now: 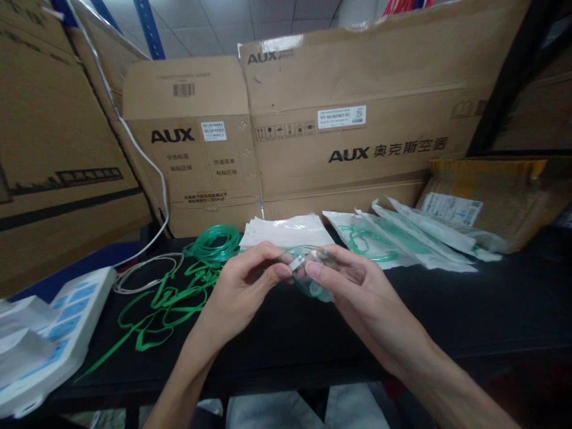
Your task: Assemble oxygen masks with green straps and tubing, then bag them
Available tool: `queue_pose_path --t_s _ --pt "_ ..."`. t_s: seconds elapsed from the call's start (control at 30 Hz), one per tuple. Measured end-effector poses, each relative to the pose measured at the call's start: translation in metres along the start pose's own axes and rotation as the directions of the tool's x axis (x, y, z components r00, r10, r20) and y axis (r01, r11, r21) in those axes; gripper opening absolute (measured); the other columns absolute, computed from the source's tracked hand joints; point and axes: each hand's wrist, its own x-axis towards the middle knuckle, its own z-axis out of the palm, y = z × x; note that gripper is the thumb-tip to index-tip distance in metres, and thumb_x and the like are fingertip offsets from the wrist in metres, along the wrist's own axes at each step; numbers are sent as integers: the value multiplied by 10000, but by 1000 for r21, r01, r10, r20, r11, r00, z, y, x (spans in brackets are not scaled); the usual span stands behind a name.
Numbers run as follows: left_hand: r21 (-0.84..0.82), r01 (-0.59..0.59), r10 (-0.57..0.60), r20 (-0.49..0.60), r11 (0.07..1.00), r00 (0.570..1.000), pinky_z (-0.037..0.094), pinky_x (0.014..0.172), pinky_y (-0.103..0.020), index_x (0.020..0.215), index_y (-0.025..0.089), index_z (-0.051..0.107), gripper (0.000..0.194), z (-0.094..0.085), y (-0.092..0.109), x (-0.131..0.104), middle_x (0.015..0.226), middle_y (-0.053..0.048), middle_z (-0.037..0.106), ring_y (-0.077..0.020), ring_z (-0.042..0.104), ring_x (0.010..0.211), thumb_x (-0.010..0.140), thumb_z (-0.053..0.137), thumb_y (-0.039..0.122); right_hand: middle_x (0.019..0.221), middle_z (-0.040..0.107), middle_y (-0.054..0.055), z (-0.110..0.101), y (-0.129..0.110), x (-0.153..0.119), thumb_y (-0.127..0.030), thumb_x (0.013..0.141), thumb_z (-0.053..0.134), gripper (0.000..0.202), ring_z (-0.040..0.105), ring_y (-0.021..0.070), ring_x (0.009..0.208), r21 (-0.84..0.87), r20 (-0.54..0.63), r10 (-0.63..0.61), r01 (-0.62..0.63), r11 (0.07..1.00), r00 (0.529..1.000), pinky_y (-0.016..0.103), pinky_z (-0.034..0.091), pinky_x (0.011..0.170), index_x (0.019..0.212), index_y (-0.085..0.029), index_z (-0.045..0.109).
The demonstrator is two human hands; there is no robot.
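Observation:
Both hands hold a clear green-tinted plastic mask (308,286), which looks like an oxygen mask, above the front of the black table. My left hand (250,283) pinches its left side, close to a small whitish strip (297,262) on the mask. On the other side, my right hand (357,277) grips the rim, with the thumb pressed on the front. The fingers behind the mask are partly hidden. Left of my left hand lie a coil of green tubing (217,241) and a tangle of green elastic straps (165,307).
White plastic bags (286,231) lie stacked behind my hands. Packed bags with green tubing (370,241) lie to the right, before a taped carton (491,185). A white power strip (80,316) and a pale cable coil (134,274) are at left. Large cardboard (295,173) stands behind.

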Motion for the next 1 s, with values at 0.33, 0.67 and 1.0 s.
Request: queue_pose_path --t_s 0.33,0.67,1.0 --pt "102 -31 31 -3 994 1000 458 717 -214 836 169 685 187 1 -7 1 806 -17 674 -138 613 772 956 639 305 899 752 32 0 1 0 -288 839 760 121 687 176 843 -284 -106 -139 104 953 985 272 553 792 902 -186 750" --pt "116 2 -2 0 993 1000 474 666 -222 842 160 671 226 3 -9 0 768 -14 648 -132 614 685 970 611 337 822 752 13 0 1 0 -237 831 753 43 699 175 803 -371 -104 -227 174 912 968 271 566 769 832 -194 751" --pt "180 16 -15 -7 984 1000 454 641 -207 861 166 676 176 3 -1 0 822 -11 681 -109 580 655 978 595 271 937 790 21 -5 -1 1 -197 819 772 45 730 198 906 -380 -31 -277 245 892 960 308 591 827 846 -231 785"
